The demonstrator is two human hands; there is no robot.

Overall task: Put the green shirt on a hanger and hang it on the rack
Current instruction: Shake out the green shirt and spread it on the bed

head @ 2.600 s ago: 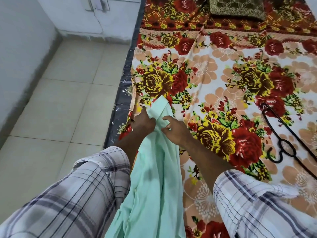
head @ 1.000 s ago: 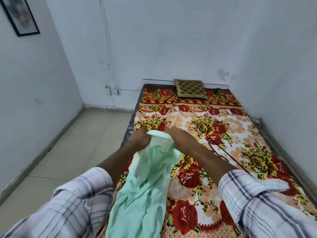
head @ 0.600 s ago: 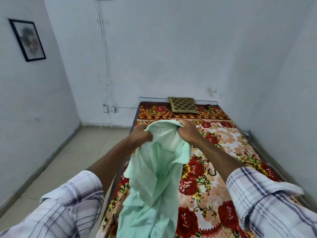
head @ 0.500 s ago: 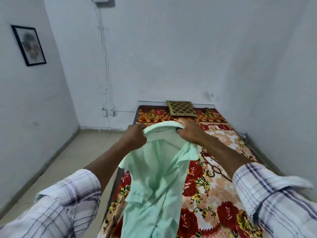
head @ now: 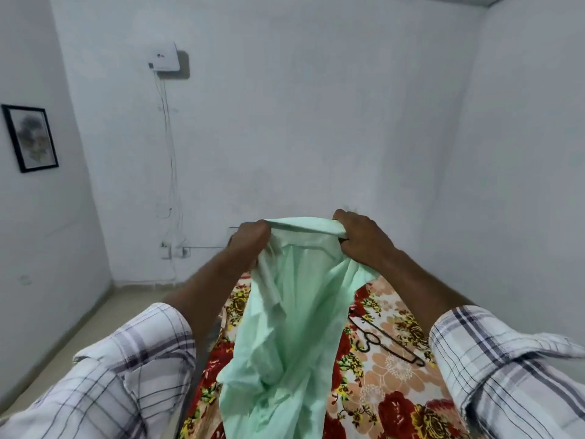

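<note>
Green shirt (head: 294, 327) being held up at frame centre, its tail hanging over floral bedspread (head: 395, 375), black hanger (head: 386, 340) lying on it at lower right, shirt's top edge being gripped by left hand (head: 250, 240) and right hand (head: 361, 239), framed picture (head: 30, 137) at far left.

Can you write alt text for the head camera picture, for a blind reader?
A person's left hand and right hand grip a green shirt by its top edge, holding it up over a floral bed. A black hanger lies on the bed beside it.
</note>
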